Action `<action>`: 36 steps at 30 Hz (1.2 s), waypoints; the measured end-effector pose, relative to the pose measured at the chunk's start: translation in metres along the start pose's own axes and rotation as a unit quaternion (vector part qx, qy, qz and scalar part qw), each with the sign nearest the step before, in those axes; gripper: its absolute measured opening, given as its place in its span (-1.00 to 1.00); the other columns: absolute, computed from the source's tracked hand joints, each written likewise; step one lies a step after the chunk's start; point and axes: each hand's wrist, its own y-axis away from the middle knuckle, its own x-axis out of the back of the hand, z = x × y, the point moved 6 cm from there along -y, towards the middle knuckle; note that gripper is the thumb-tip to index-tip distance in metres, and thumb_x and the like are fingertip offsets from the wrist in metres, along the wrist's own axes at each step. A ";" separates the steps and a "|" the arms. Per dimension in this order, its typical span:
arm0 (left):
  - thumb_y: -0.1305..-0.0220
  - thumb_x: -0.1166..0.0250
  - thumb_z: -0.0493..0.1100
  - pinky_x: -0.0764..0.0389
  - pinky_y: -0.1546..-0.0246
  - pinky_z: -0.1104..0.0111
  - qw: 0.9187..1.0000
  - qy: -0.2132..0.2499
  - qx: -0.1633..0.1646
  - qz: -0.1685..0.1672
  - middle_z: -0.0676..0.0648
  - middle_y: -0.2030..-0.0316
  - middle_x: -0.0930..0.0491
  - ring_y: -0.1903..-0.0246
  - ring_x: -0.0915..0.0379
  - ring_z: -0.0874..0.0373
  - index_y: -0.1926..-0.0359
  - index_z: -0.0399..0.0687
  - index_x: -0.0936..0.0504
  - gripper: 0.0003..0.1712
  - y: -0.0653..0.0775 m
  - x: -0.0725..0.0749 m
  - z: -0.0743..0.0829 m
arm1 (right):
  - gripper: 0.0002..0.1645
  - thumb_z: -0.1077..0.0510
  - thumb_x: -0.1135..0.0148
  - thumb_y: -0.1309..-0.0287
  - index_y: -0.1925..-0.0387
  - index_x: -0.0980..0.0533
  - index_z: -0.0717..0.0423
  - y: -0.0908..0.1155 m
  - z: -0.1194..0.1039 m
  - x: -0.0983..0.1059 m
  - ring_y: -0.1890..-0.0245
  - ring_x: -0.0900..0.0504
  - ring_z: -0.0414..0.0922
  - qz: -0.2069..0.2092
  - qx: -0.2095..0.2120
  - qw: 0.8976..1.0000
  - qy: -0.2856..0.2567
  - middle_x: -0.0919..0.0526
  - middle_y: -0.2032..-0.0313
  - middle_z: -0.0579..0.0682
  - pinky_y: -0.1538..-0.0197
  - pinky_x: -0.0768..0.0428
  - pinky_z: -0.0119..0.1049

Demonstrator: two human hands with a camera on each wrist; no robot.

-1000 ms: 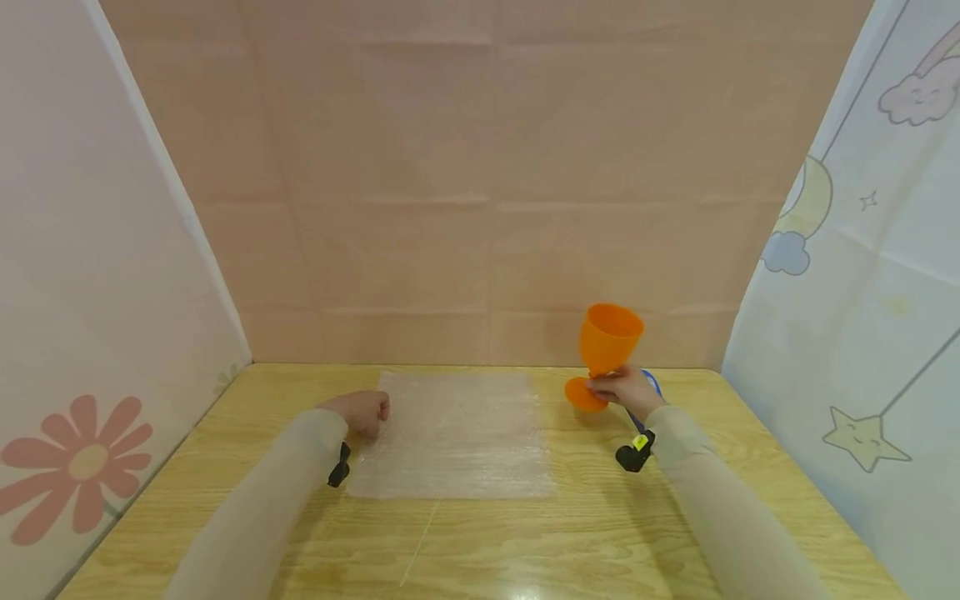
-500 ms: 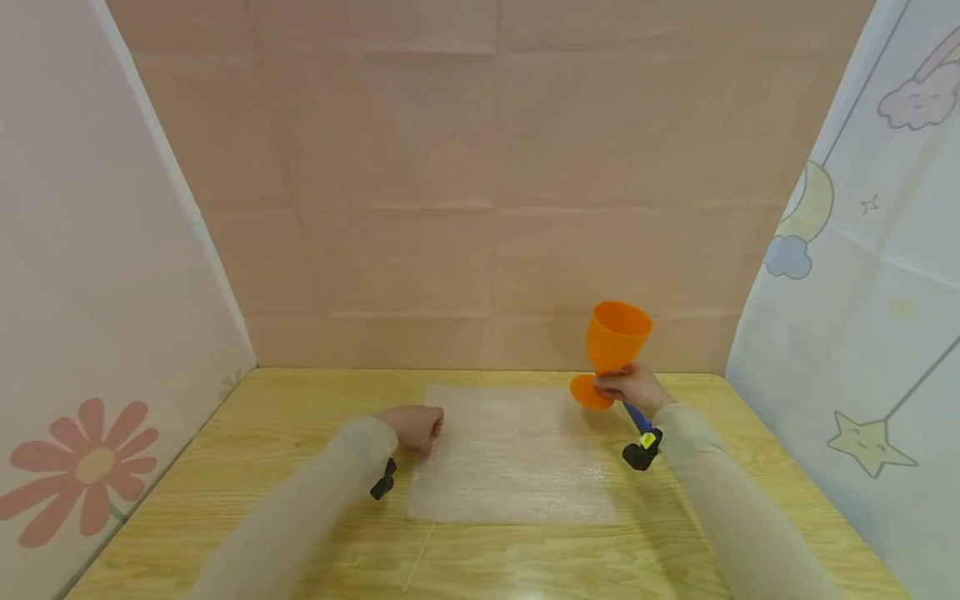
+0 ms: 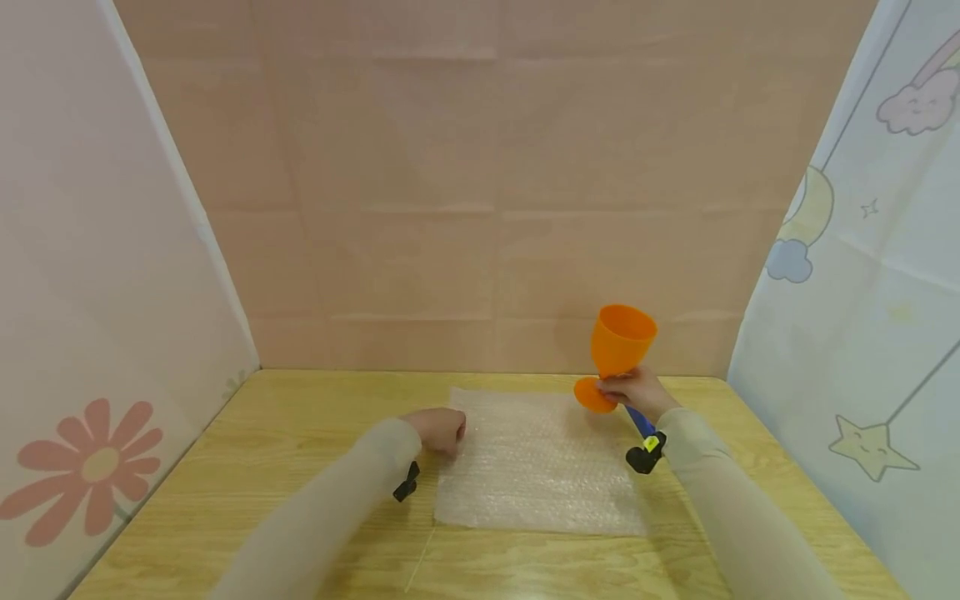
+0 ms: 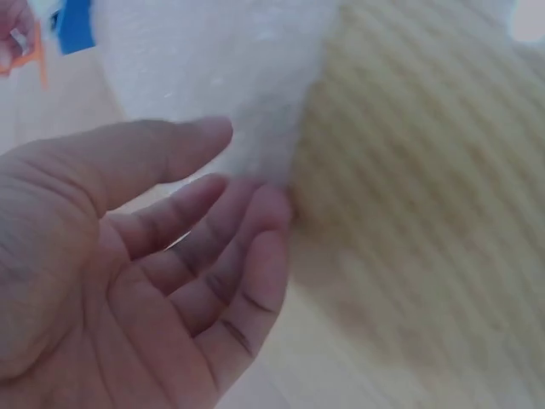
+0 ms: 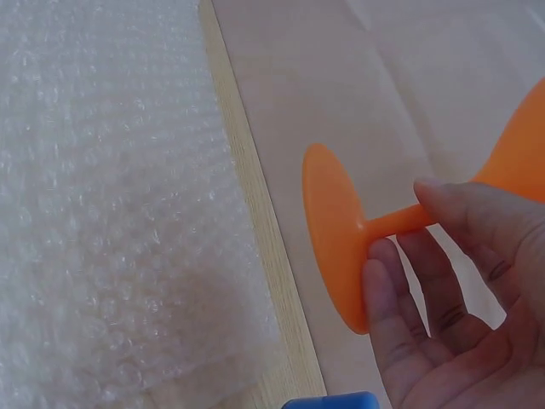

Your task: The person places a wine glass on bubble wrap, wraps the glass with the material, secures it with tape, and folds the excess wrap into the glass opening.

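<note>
Orange stemmed goblet (image 3: 621,346) in my right grip (image 3: 637,389): thumb and fingers clamp its slim stem, holding it tilted near the far right corner of the clear rectangular bubble-wrap sheet (image 3: 540,467). At the sheet's left edge, my left grip (image 3: 438,430) has thumb and loosely curved fingers apart. Beneath the sheet is the pale wooden counter (image 3: 315,408).

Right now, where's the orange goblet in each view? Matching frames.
Head: right of centre, orange goblet held in the right hand.
Left wrist: top-left corner, only a blurred orange part showing.
Right wrist: right of centre, base and stem visible, bowl cut off by the right edge.
Shared landmark: bubble wrap, in all three views.
</note>
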 end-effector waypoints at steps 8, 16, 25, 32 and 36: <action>-0.23 -0.30 -0.20 -0.48 0.29 0.28 1.000 0.011 -0.019 0.001 0.08 0.29 -0.52 0.35 -0.40 0.20 0.16 0.00 -0.54 -0.83 0.024 0.014 0.002 | -0.56 0.30 -0.25 -0.22 -0.06 -0.33 0.38 -0.003 -0.002 0.000 0.23 -0.64 -0.31 -0.003 0.010 1.000 0.001 -0.58 0.20 -0.10 0.09 -0.63 -0.45; -0.09 -0.40 -0.25 -0.34 0.44 0.42 0.999 -0.030 -0.035 -0.017 0.12 0.49 -0.42 0.50 -0.24 0.27 0.36 -0.01 -0.46 -0.77 0.036 -0.009 0.014 | -0.72 0.28 -0.26 -0.21 0.07 -0.41 0.16 0.001 0.002 0.001 0.21 -0.63 -0.28 -0.001 0.002 1.000 0.002 -0.51 0.18 -0.08 0.04 -0.63 -0.40; -0.02 -0.49 -0.22 -0.41 0.39 0.42 0.999 -0.040 -0.010 -0.006 0.12 0.49 -0.44 0.47 -0.28 0.26 0.34 0.03 -0.43 -0.66 0.035 -0.013 0.025 | -0.73 0.30 -0.27 -0.19 0.10 -0.42 0.23 -0.002 0.002 0.000 0.23 -0.64 -0.27 -0.001 0.010 1.000 -0.012 -0.53 0.23 -0.14 0.09 -0.64 -0.41; -0.09 -0.38 -0.31 -0.40 0.39 0.36 1.000 -0.007 -0.005 0.019 0.08 0.38 -0.48 0.43 -0.29 0.21 0.26 -0.03 -0.50 -0.76 0.032 0.002 0.017 | -0.64 0.29 -0.27 -0.20 0.04 -0.38 0.36 -0.001 0.004 0.001 0.22 -0.65 -0.28 -0.006 0.005 1.000 -0.008 -0.54 0.23 -0.15 0.07 -0.64 -0.41; -0.10 -0.37 -0.32 -0.37 0.42 0.36 0.999 -0.001 -0.018 0.035 0.06 0.41 -0.47 0.46 -0.27 0.20 0.31 -0.06 -0.50 -0.80 0.028 0.006 0.009 | -0.58 0.26 -0.27 -0.22 -0.02 -0.35 0.39 0.003 0.002 0.001 0.18 -0.63 -0.26 -0.003 0.002 1.000 0.003 -0.53 0.16 -0.07 0.02 -0.63 -0.38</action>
